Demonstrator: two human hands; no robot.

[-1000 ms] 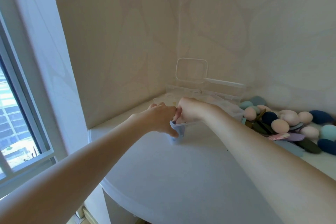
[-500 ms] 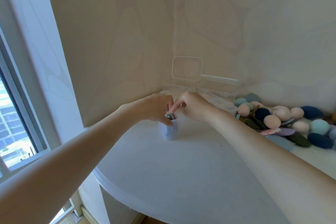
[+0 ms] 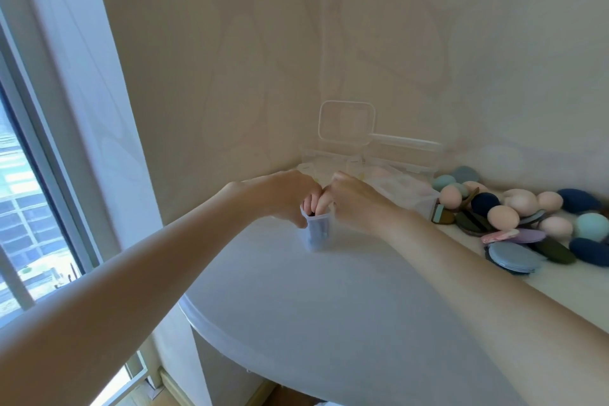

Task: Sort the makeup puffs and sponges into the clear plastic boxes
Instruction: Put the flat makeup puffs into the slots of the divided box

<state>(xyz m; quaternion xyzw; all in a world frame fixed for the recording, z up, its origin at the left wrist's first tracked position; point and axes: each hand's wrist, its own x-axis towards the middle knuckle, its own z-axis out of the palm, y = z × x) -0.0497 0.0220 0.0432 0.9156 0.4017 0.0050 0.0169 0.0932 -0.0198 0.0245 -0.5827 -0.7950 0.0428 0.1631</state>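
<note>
A small clear plastic box (image 3: 318,234) stands upright on the white table (image 3: 329,323), with blue and dark puffs inside it. My left hand (image 3: 283,198) grips its left rim, fingers curled over the edge. My right hand (image 3: 349,204) is at its right rim, a finger pushing down into the box onto the puffs. A pile of makeup sponges and flat puffs (image 3: 527,217) in pink, teal, navy, olive and lilac lies at the right. Behind my hands are more clear boxes (image 3: 402,188), one with an open lid (image 3: 346,122).
The table sits in a corner between beige walls. A window (image 3: 23,208) with a white frame is at the left. The table's curved front edge (image 3: 230,339) drops off to the floor below.
My view has shifted slightly. My fingers have pressed deeper into the small box, and the dark puff has gone further down inside it.
</note>
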